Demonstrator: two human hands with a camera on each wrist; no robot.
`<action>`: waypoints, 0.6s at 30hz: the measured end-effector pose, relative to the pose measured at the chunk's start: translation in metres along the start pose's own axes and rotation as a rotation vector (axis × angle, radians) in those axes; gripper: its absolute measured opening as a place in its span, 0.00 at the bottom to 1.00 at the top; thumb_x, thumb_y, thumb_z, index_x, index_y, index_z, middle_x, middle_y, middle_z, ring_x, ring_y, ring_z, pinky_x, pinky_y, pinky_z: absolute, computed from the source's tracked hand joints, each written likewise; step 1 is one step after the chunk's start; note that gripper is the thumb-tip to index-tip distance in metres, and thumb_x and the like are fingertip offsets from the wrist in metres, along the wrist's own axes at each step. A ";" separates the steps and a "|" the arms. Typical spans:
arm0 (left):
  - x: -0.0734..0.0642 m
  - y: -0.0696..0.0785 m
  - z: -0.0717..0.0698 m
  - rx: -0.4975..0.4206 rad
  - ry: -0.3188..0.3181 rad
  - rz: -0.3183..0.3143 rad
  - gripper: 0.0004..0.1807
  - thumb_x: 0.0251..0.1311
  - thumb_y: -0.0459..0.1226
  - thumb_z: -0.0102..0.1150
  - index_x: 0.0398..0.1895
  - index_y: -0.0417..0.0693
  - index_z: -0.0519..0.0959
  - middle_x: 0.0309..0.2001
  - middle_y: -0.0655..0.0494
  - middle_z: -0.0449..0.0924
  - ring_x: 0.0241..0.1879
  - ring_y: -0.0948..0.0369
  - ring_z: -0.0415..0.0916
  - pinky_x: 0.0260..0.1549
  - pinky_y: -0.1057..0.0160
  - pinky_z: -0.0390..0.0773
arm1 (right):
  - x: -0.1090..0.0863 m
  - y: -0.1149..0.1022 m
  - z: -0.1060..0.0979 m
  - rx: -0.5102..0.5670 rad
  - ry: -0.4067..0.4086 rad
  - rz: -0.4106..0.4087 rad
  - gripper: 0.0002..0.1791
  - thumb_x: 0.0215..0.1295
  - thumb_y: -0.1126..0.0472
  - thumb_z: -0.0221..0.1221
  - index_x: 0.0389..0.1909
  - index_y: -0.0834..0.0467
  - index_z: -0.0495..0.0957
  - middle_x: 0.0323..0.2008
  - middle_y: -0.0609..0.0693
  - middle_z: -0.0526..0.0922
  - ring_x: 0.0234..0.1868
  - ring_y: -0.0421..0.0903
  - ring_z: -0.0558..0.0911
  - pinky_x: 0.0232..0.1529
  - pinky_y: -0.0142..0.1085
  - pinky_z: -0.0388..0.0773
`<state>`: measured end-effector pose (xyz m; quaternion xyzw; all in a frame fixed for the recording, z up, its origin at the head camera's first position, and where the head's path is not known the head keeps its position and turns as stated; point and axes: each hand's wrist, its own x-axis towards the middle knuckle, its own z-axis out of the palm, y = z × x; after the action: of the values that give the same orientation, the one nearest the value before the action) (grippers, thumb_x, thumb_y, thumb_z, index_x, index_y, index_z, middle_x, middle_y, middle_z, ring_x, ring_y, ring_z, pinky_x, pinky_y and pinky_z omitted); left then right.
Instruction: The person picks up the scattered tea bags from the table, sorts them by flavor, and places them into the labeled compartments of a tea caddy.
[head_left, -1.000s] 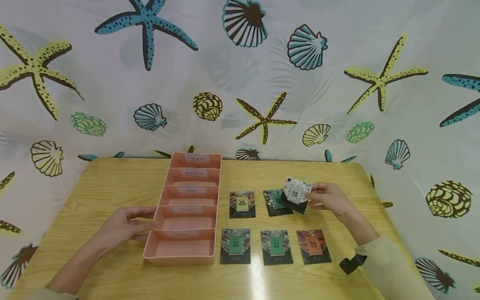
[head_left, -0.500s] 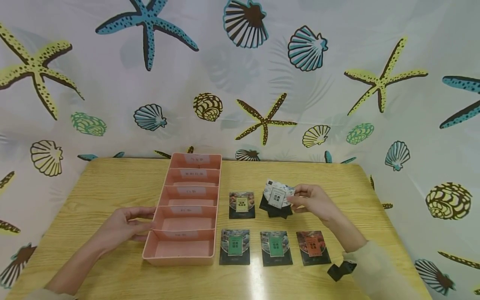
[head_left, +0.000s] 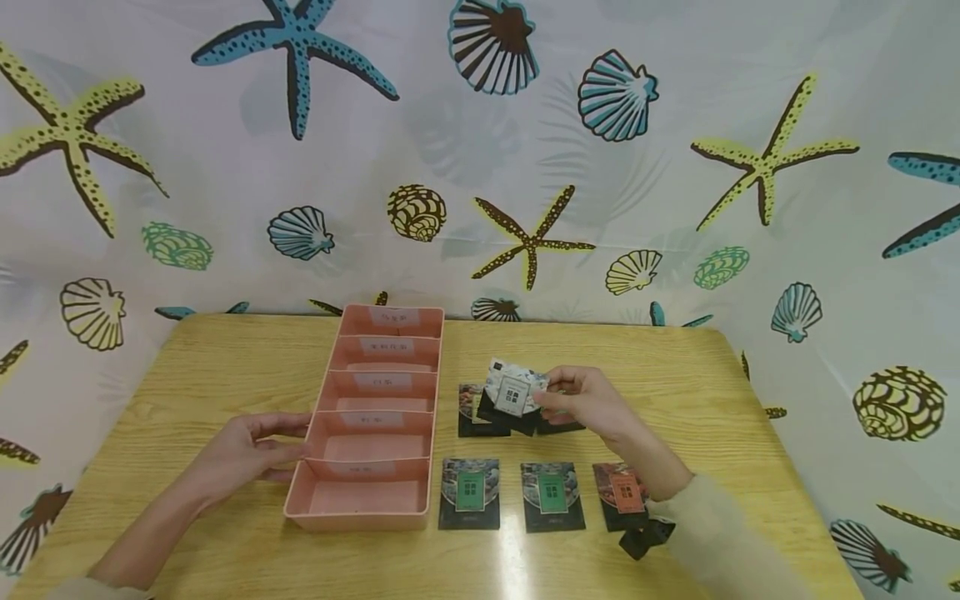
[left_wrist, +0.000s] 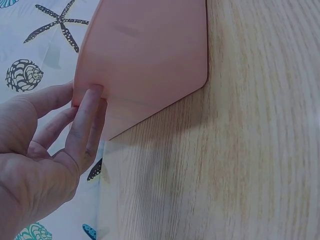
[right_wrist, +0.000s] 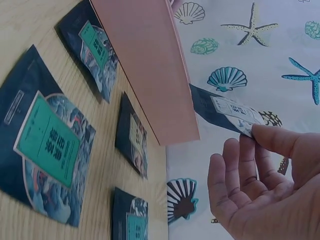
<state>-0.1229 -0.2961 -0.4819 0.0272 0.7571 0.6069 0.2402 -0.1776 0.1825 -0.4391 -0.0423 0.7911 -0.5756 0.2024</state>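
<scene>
I have the white packet [head_left: 513, 395] aloft, partly hiding the yellow-labelled packet [head_left: 468, 408], right of the pink divided box [head_left: 375, 522]; my right grip [head_left: 588, 402] pinches just its edge, probably to leave the label readable. My left grip [head_left: 243, 450], fingers loosely extended, touches the box's side, perhaps steadying it on the surface [head_left: 232, 367].

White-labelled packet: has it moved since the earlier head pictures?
Yes, leftward in the head view: the white-labelled packet is closer to the pink box, partly hiding the yellow-labelled packet.

Lt-brown wood-grain table [head_left: 240, 362] w/ bright glare [head_left: 516, 554]; white patterned backdrop [head_left: 352, 158] w/ starfish [head_left: 531, 241] & shell prints [head_left: 633, 272]
</scene>
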 end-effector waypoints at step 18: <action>-0.001 0.003 0.001 0.008 -0.001 -0.001 0.36 0.75 0.36 0.63 0.76 0.21 0.61 0.73 0.31 0.71 0.51 0.69 0.87 0.49 0.57 0.92 | 0.026 -0.021 0.051 0.068 -0.060 -0.082 0.05 0.74 0.62 0.65 0.43 0.61 0.81 0.34 0.44 0.80 0.34 0.43 0.86 0.45 0.40 0.92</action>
<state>-0.1223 -0.2942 -0.4788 0.0280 0.7593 0.6038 0.2409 -0.1857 0.1220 -0.4402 -0.0851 0.7622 -0.6085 0.2039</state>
